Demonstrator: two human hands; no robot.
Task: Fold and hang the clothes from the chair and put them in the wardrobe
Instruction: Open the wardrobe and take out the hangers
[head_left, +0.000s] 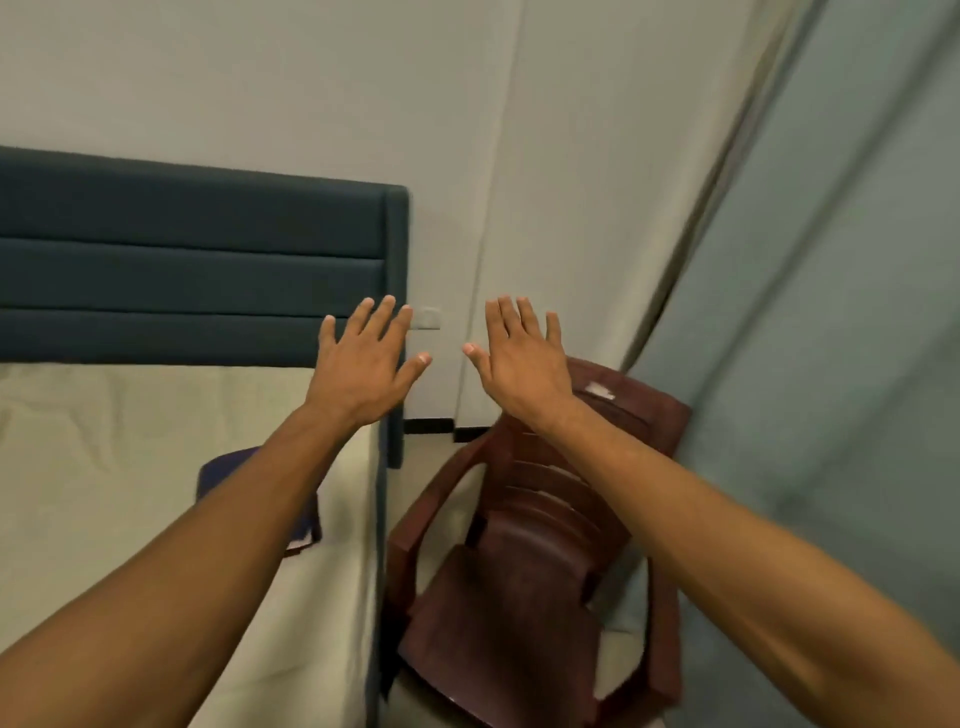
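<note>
Clothes absent from the chair (524, 587): your left hand (363, 364) and right hand (524, 358) hover splayed, each grip empty, so take the folded navy garment (218, 467) on the bed (104, 467).

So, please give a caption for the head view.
Both hands, left and right, open above empty chair beside bed.

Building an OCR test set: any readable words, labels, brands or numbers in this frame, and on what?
None can be read.
Chair: a pale patch on top of its backrest, maybe a worn sticker, too blurred to show any text.
Wall plate beside the headboard: no marking visible.
Dark folded cloth on the bed: a pale strip at its edge, no text legible.
</note>
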